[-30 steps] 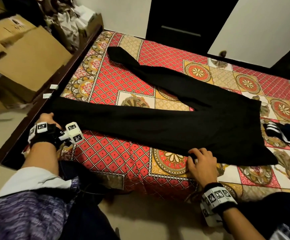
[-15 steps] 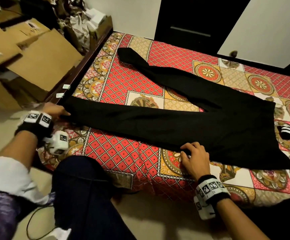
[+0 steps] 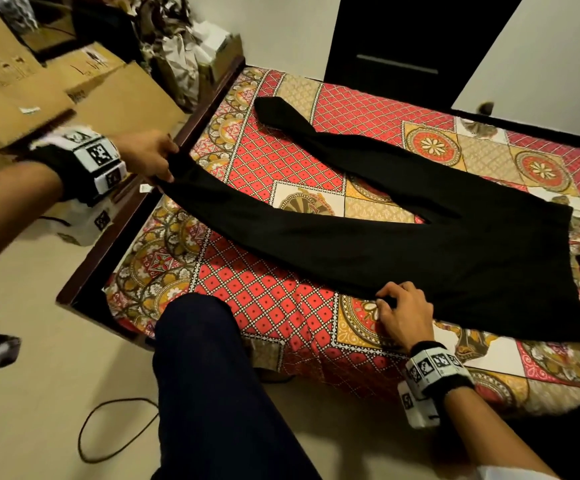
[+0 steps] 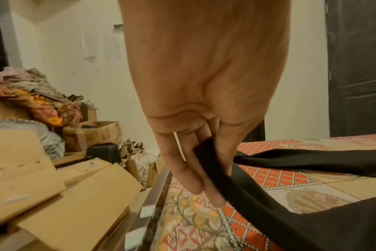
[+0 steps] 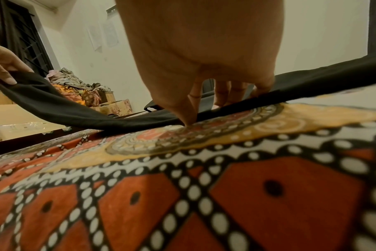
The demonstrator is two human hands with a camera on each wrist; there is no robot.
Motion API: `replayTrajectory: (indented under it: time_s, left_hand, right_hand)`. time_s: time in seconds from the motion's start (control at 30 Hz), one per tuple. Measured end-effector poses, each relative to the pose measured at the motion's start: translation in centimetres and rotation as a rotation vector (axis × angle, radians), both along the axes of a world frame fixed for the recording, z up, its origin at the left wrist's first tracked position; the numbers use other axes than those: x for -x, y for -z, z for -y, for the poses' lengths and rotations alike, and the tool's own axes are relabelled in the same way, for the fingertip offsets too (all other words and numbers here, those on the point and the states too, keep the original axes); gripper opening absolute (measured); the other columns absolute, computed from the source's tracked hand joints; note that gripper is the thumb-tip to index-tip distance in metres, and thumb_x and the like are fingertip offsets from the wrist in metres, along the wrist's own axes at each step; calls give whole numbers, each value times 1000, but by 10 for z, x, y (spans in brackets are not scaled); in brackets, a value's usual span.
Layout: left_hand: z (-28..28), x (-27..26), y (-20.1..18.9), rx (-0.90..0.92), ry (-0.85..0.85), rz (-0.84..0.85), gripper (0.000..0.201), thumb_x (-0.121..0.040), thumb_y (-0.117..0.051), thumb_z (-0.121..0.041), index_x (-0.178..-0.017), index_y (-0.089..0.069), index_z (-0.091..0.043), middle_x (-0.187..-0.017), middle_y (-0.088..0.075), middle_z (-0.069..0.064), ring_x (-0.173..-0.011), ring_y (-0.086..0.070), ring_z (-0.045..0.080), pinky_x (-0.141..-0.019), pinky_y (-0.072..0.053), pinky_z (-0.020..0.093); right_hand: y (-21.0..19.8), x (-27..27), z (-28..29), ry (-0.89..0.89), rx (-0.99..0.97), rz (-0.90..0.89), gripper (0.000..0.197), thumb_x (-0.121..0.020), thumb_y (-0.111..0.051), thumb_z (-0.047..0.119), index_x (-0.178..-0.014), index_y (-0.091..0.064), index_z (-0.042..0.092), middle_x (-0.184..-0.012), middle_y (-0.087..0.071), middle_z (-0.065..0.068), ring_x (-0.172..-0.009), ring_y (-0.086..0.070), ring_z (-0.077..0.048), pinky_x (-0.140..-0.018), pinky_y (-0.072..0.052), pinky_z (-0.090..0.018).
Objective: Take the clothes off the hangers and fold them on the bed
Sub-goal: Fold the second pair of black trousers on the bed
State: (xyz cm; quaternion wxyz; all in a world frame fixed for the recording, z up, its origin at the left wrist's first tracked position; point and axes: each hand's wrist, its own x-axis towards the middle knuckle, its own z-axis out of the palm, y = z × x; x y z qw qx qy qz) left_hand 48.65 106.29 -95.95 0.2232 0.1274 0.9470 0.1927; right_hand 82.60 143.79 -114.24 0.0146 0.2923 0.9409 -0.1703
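Left hand pinches the near leg's hem of black trousers, lifted off the bed.
The leg runs rightward to the right hand, pinching its near edge mid-length.

The trousers are plain black. The bedsheet carries a red diamond lattice with white dotted lines, plus gold and cream floral medallions. The cardboard boxes are brown; the wristbands are black with black-and-white square markers.
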Motion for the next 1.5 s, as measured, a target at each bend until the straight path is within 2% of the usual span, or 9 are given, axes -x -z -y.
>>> replayTrajectory:
  time_s: [0.1,0.2,0.3,0.47,0.63,0.8,0.93,1.23,1.5]
  left_hand:
    - [4,1,37,-16,-115,-22,57,-95,-62,9,-148,-44,4,-133,-58,27,-97,-66,42,-39,-52,20]
    - [24,7,77,-60,-306,-19,53,-93,-63,5,-144,-51,-2,-130,-62,26,-105,-68,43,-74,-64,49]
    - [48,10,114,-72,-483,-23,44,-87,-70,-1,-130,-64,-3,-124,-69,20,-108,-69,37,-96,-57,48]
    - [45,0,148,-96,-567,69,15,-94,-63,-7,-104,-68,3,-106,-63,21,-100,-59,34,-83,-38,35]
    - [29,8,148,-271,-730,122,72,-88,-78,-42,-139,-54,3,-140,-56,16,-130,-54,38,-96,-42,37]
    - [33,21,162,-380,-741,-157,55,-85,-76,-40,-129,-69,-9,-128,-69,15,-120,-64,34,-103,-50,39]
    - [37,8,172,-142,-573,-309,40,-97,-63,-35,-131,-68,-16,-130,-66,23,-122,-59,46,-105,-48,50]
    - [39,-5,192,215,-211,-519,23,-106,-46,-21,-113,-52,0,-86,-62,38,-82,-62,57,-69,-49,58]
    - [25,-13,173,292,-54,-590,56,-79,-74,3,-126,-43,7,-119,-46,37,-91,-56,60,-70,-49,67]
  right_hand:
    - [0,-2,2,-9,-12,-32,8,-94,-67,30,-102,-69,32,-109,-56,3,-112,-52,-23,-95,-38,-45]
    - [5,-14,1,-43,-40,-136,9,-91,-72,25,-99,-71,28,-105,-59,5,-105,-54,-20,-88,-35,-36]
    - [8,-26,-1,-94,-46,-183,11,-90,-75,22,-100,-72,27,-104,-61,8,-101,-54,-16,-86,-34,-31]
    - [2,-14,5,-202,-81,-188,26,-87,-75,28,-112,-73,24,-110,-65,4,-106,-58,-19,-91,-47,-38]
    - [-7,30,45,-354,-56,-97,26,-90,-70,33,-115,-73,28,-108,-65,4,-103,-59,-19,-88,-49,-38]
    - [-1,42,72,-363,-26,-148,7,-91,-67,27,-95,-74,26,-91,-66,9,-86,-61,-15,-77,-51,-34]
    - [9,31,72,-298,-4,-207,9,-91,-65,29,-99,-62,27,-95,-60,9,-87,-56,-11,-79,-52,-33]
    - [7,29,49,-304,-69,-128,15,-91,-67,35,-104,-68,28,-100,-58,7,-95,-54,-15,-84,-49,-35]
    - [3,27,39,-380,-45,-72,10,-93,-61,35,-101,-63,30,-100,-56,12,-94,-52,-11,-84,-48,-33]
